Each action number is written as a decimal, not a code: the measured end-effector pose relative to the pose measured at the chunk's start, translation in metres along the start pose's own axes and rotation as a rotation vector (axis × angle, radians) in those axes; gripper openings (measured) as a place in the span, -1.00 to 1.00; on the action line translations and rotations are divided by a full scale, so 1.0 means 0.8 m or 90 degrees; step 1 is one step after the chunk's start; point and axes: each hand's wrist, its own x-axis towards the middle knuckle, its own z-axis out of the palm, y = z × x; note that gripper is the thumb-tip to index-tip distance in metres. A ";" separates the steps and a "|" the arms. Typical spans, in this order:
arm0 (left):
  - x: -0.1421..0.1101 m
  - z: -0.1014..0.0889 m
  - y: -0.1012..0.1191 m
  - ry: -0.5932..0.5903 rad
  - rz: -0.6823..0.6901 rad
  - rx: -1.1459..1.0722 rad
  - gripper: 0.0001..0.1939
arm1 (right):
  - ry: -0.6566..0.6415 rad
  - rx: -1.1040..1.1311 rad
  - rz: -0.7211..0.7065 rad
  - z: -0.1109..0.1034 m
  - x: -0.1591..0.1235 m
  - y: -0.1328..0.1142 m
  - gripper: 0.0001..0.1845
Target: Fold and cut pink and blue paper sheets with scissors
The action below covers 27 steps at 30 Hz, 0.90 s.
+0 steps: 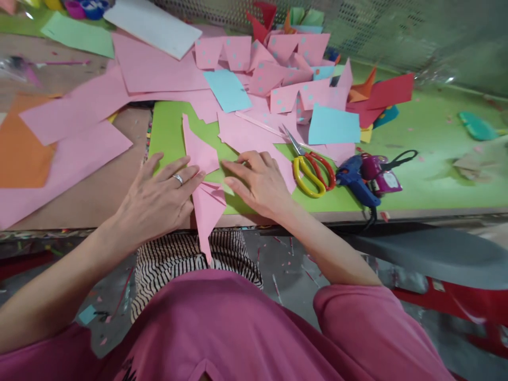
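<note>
A cut piece of pink paper (pixel 209 211) lies across the table's front edge, its narrow lower end hanging over my lap. My left hand (pixel 164 193) rests flat over its left side, fingers spread, fingertips pressing near the paper's middle. A ring shows on one finger. Just right of the paper, my right hand (pixel 257 182) lies on the green surface with fingers stretched and slightly bent, holding nothing visible. Beyond that hand are scissors (pixel 313 169) with one yellow and one red handle, their blades pointing away from me.
A blue glue gun (pixel 357 180) and a purple tape-like item (pixel 383 174) sit right of the scissors. Dotted pink cut-outs (pixel 301 95), light blue paper (pixel 334 125) and red paper (pixel 389 92) pile up behind. Orange paper (pixel 26 143) lies left. A grey stool seat (pixel 428 256) stands right.
</note>
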 end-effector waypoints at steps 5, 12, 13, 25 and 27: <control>-0.003 0.010 -0.003 0.035 0.000 0.017 -0.51 | 0.017 0.000 -0.012 0.001 -0.010 0.001 -0.17; -0.005 0.016 -0.011 0.029 0.038 0.092 -0.53 | 0.015 0.063 -0.081 -0.001 -0.029 -0.010 -0.26; -0.006 0.015 -0.010 0.025 0.045 0.112 -0.53 | 0.010 0.061 -0.086 0.001 -0.030 -0.010 -0.24; -0.012 0.003 -0.009 0.016 0.054 0.097 -0.57 | -0.004 -0.051 -0.112 0.000 -0.036 -0.013 -0.32; -0.020 0.006 -0.012 0.082 0.064 0.042 -0.56 | 0.005 -0.028 -0.124 -0.002 -0.043 -0.014 -0.31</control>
